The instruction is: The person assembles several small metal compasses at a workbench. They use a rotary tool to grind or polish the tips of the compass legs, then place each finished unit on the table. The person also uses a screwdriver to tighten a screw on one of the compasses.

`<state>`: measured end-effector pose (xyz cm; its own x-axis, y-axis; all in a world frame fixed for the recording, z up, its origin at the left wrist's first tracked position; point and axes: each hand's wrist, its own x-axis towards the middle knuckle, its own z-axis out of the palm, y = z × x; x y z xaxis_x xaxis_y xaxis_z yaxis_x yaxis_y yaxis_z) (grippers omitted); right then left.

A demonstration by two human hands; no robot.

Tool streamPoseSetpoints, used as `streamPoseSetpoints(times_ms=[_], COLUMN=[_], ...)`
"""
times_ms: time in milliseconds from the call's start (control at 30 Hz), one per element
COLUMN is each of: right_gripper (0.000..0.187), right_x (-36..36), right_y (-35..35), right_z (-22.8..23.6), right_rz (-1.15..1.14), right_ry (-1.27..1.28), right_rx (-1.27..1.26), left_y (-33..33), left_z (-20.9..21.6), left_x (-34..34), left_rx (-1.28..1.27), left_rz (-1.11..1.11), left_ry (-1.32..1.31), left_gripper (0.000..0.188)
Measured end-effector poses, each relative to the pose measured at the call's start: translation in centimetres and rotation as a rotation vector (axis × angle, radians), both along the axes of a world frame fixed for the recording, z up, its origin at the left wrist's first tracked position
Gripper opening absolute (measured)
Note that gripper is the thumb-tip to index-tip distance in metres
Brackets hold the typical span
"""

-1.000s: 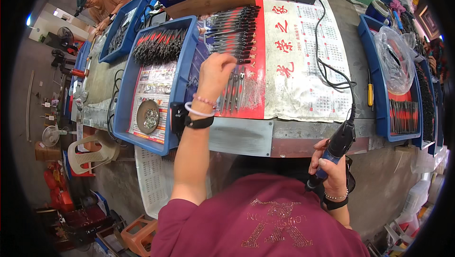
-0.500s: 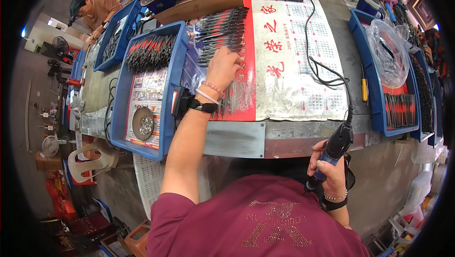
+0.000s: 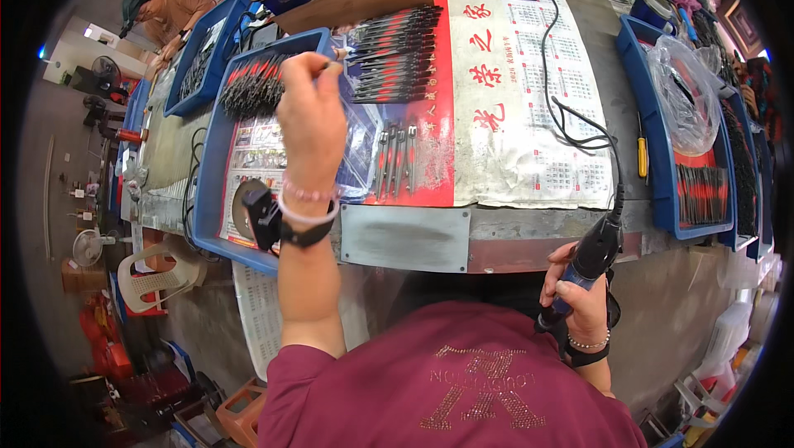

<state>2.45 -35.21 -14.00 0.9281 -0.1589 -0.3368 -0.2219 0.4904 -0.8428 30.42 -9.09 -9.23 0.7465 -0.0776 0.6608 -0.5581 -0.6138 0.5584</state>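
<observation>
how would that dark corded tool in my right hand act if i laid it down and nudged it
The corded tool might roll, since it looks rounded, though its attached black cord would probably drag against that. It also looks hard-cased, so it should feel stiff.

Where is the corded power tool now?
In the head view, the corded power tool is right of centre, gripped in the right hand, near the bench edge.

Left of centre, the left hand [image 3: 313, 113], slightly blurred, hides part of a blue tray [image 3: 207, 210]; whether it pinches something small is unclear. A black wrist device [image 3: 263, 216] covers much of a round dish [image 3: 241, 207]. Lower right, the right hand [image 3: 585, 306] partly hides an electric screwdriver [image 3: 597, 251].
</observation>
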Motion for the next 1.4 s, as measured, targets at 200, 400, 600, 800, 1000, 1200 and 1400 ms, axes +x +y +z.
streamPoseSetpoints(times_ms=[200,400,600,800,1000,1200,1400], right_gripper=[0.046,0.047,0.05,0.045,0.044,0.043,0.042], right_x=[0.6,0.4,-0.3,-0.9,-0.6,-0.6,-0.6], right_y=[0.4,0.5,0.4,0.4,0.7,1.3,1.7], right_z=[0.2,0.3,0.2,0.1,-0.2,-0.8,-1.5], right_rz=[0.018,0.041,0.044,0.046,0.139,0.181,0.212], right_ry=[-0.029,-0.025,-0.022,0.077,0.127,0.173,0.163], right_rx=[0.006,-0.084,-0.193,-0.175,-0.262,-0.274,-0.301], left_y=[0.4,-2.7,-4.6,-4.4,-4.5,-5.0,-5.3], left_z=[1.8,-3.8,-8.8,-10.5,-11.1,-11.8,-13.1], left_x=[-11.3,-18.9,-22.2,-23.7,-24.3,-24.5,-24.4], left_rx=[-0.414,-0.442,-0.603,-0.838,-0.797,-1.103,-1.361], left_rz=[-0.38,-0.736,-0.89,-0.748,-0.75,-0.681,-0.67], left_ry=[0.407,1.252,1.493,1.719,1.628,1.748,1.893], left_gripper=[0.013,0.028,0.04,0.025,0.031,0.047,0.042])
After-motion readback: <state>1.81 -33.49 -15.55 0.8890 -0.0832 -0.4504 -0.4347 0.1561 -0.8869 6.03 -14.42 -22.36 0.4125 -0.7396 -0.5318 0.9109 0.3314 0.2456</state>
